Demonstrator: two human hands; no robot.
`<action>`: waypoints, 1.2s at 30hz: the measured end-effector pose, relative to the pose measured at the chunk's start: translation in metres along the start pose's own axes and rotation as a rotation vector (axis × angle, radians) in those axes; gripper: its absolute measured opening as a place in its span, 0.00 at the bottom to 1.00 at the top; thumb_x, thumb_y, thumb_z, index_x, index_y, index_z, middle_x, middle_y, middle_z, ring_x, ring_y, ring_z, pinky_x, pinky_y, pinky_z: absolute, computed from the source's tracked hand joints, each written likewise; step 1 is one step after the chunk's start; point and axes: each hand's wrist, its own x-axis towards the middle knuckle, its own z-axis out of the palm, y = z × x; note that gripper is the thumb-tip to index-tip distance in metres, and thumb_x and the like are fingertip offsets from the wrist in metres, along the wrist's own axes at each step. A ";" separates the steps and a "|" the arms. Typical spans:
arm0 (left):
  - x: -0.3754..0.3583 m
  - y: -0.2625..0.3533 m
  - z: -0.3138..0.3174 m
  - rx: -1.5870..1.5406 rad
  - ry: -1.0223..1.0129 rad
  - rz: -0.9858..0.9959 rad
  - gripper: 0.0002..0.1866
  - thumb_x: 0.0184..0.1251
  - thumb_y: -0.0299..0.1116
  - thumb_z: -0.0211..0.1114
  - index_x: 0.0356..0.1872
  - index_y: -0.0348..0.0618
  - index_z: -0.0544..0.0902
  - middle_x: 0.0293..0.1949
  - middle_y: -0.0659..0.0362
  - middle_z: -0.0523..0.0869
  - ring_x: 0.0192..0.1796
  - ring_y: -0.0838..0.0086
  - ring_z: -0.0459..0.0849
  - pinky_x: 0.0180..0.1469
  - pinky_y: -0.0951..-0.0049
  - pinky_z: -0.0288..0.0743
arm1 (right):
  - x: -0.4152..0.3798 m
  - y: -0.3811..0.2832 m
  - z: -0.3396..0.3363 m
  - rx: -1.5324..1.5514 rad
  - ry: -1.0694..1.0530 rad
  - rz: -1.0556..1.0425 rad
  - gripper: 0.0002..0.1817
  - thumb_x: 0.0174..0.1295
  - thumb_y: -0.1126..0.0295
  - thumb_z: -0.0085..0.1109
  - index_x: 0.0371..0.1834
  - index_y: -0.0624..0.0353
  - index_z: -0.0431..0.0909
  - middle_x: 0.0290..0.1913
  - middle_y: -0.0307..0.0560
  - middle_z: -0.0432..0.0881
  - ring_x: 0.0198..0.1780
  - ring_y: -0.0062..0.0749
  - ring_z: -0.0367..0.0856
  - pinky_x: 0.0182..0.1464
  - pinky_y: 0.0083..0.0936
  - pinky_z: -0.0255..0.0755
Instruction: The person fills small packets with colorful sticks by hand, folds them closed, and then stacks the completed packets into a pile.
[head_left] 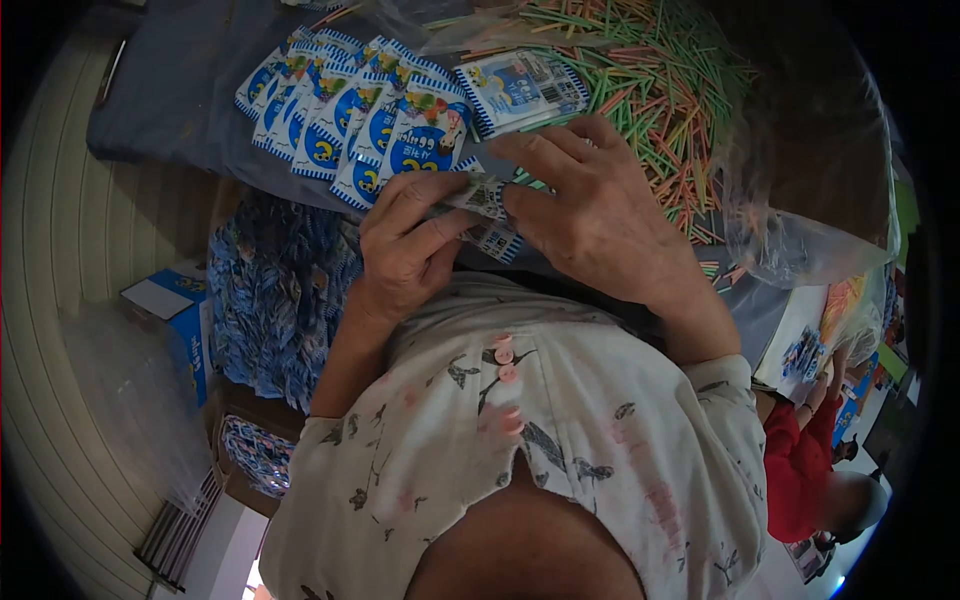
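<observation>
A small silvery packet with printed labels is held in front of my chest, its back side showing and folded or bent in the middle. My left hand is closed around its left end. At the packet's right edge, my right hand grips it with the thumb; its index finger is raised and the other fingers are curled. Just beyond my left hand, several blue and white packets lie overlapping in rows. One packet lies back side up beside them, close to my right fingers.
A big heap of thin green, pink and orange sticks lies on clear plastic sheeting at the right. Below the dark cloth-covered table hang or pile many blue packets. A box stands left. A person in red is at right.
</observation>
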 end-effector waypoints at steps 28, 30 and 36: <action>-0.004 -0.005 0.007 -0.014 0.065 0.002 0.09 0.38 0.16 0.68 0.24 0.35 0.81 0.52 0.51 0.86 0.47 0.55 0.84 0.46 0.62 0.79 | -0.036 0.086 -0.062 0.233 0.566 0.177 0.09 0.57 0.80 0.59 0.42 0.66 0.81 0.50 0.57 0.80 0.45 0.42 0.82 0.47 0.30 0.75; -0.006 -0.005 0.007 -0.010 0.067 -0.002 0.09 0.38 0.16 0.68 0.25 0.36 0.82 0.52 0.51 0.86 0.47 0.56 0.84 0.47 0.62 0.79 | -0.045 0.095 -0.057 0.128 0.626 0.247 0.11 0.59 0.79 0.59 0.46 0.66 0.82 0.50 0.57 0.80 0.45 0.39 0.82 0.47 0.28 0.75; -0.005 -0.006 0.005 -0.127 0.116 -0.050 0.14 0.40 0.15 0.68 0.32 0.39 0.87 0.51 0.51 0.86 0.49 0.58 0.85 0.49 0.63 0.79 | -0.024 0.023 -0.010 0.510 0.181 0.325 0.20 0.55 0.81 0.63 0.54 0.61 0.81 0.39 0.50 0.83 0.39 0.34 0.84 0.42 0.27 0.76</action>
